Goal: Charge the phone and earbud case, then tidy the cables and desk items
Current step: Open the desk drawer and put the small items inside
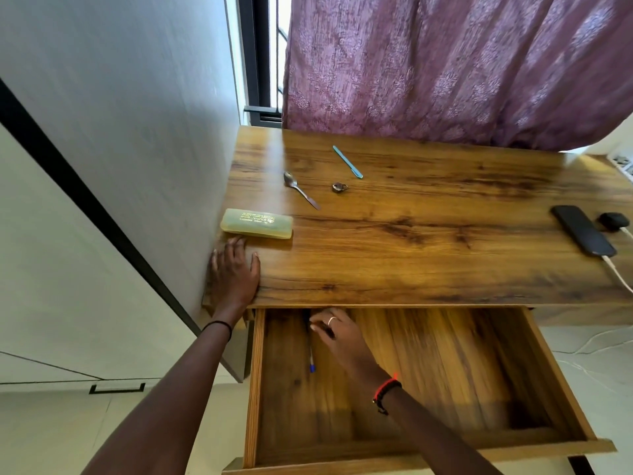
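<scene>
From here I'd say the left hand (236, 269) is spread flat on the desk (411, 255) at 8 o'clock to brace, the right hand (337, 332) curls over a pen (311, 358) at 10 o'clock in the drawer (445, 371) (too blurry to call a pinch), and the phone (582, 234) and earbud case (613, 221) sit cabled at 3 o'clock.

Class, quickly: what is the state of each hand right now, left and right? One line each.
Left hand: open, resting flat on the desk.
Right hand: in the drawer, fingers curled at a pen; blur hides whether it grips it.
</scene>
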